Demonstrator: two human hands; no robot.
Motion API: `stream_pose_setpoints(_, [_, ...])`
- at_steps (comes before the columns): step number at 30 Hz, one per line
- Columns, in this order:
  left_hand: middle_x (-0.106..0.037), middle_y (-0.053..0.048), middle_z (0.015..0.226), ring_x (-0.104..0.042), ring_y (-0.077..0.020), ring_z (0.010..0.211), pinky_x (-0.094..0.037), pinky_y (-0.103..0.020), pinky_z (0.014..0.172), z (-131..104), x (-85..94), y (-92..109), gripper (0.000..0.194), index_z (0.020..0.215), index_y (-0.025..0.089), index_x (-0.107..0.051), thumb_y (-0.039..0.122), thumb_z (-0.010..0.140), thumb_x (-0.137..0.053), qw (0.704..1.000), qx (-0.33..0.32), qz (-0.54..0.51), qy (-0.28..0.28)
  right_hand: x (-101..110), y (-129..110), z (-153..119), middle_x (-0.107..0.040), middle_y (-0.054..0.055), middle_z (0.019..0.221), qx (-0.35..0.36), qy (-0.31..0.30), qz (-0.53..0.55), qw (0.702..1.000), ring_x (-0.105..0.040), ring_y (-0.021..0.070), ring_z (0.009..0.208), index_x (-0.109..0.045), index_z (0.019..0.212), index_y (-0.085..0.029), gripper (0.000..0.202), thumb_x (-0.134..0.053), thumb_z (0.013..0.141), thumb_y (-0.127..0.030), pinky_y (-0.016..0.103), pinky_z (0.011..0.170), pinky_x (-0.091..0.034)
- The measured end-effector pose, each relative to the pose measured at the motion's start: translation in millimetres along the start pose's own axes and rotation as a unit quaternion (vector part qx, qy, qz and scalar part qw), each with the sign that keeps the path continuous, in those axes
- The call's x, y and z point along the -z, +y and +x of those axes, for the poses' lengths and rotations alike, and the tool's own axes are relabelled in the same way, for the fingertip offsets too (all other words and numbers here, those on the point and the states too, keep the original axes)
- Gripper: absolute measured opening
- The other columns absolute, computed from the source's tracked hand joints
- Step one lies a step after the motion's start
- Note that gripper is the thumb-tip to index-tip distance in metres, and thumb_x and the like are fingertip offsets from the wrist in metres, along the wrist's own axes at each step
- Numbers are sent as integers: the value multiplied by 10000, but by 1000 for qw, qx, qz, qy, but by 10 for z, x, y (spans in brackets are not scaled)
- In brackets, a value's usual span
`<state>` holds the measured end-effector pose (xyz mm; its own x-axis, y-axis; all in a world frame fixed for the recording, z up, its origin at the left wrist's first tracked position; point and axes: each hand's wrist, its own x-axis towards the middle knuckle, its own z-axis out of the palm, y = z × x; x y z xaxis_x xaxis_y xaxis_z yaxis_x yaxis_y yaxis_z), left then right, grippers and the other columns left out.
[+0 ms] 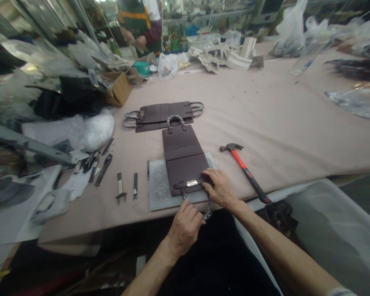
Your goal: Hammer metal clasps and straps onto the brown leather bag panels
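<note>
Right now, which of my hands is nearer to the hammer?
Your right hand, at a corner of the dark panel, left of the hammer. Your left hand is farther left, closer to you, on the wrapped handle.

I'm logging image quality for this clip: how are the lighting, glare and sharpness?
Head view: soft, diffuse light, faint shadows; glint on the metal plate; left hand and right hand fairly legible; far person blurred; plastic at far left looks smeared, stretched.

Two near hands [187, 224] [218, 188], one brown panel [185, 158] with two handles [175, 119] [209, 209], one hammer [245, 170], one slab [158, 185]
</note>
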<state>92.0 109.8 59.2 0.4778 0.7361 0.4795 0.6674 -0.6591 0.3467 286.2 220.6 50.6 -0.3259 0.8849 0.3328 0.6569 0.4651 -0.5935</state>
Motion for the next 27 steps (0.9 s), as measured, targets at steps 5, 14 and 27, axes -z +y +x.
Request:
stream_pose_setpoints(5, [-706,-74,981,-676,-210,1071,-511,-477,1136,-48,24,10,112,1049,168,-618,151,992,-524,998,13,-36,48,-71,99,-5,-688,128,1163,-15,45,40,998,-595,297,1106,-636,1163,-187,285,-628,890,-269,494,1004,-474])
stream_pose_setpoints(14, [-718,-69,954,-679,-198,899,-571,-347,852,-104,294,-595,100,1017,172,-665,169,985,-570,954,230,75,174,-72,82,11,-700,124,1105,-9,66,30,997,-610,296,1048,-648,1130,-193,255,-636,902,-305,482,947,-498])
stream_pose_setpoints(27, [-749,-117,963,-701,-264,913,-520,-346,833,-564,1225,-1682,197,958,172,-726,296,920,-578,775,602,182,60,-106,235,69,-697,126,1056,56,74,-26,995,-641,327,984,-646,1141,-211,308,-573,970,-456,507,880,-504])
